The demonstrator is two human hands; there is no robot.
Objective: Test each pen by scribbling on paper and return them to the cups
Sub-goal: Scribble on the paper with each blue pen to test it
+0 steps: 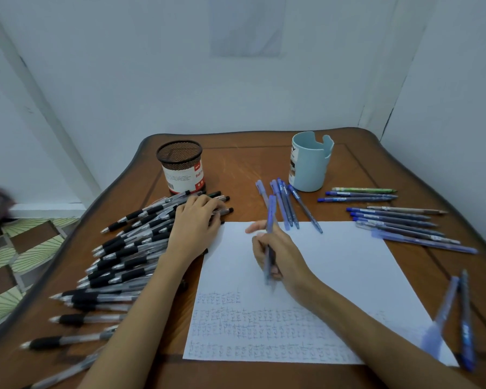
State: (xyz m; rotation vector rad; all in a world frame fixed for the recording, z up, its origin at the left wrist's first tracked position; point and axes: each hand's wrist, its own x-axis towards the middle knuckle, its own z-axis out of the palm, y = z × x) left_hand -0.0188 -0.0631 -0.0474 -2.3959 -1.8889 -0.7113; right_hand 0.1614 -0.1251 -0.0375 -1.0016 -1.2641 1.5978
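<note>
Gripped in the right hand (275,254), fingers curled round the barrel, one finger stretched out leftward and blurred: blue pen (270,217), steeply tilted, writing end down toward the near side, over the paper (348,262); contact of tip with sheet not to be told

Laid palm down on the heap of black pens (118,262): left hand (197,220), fingers bent over the far ends of the topmost ones; whether pinching any, could not be told

Spread flat beneath the right hand: the paper, white, far part blank, near part filled with rows of small faint scribbles

Set upright at the far left of the table (236,158), just beyond the left hand: mesh cup (181,167), black wire, red-and-white label round the lower part

Set upright at the far right: pale blue cup (310,164), rim notched

Strewn between that cup and the sheet: cluster of blue pens (285,203), some near ends overlapping the paper's far edge

Laid right of the pale blue cup: green pen (362,190), two blue ones just beside it; nearer, row of capped pens (390,220), mostly blue, off the sheet's far right corner

Laid across the sheet's near right corner: pair of blurred pens (465,327), both blue

Seen at left, below the table edge: tiled floor (26,248)
</note>
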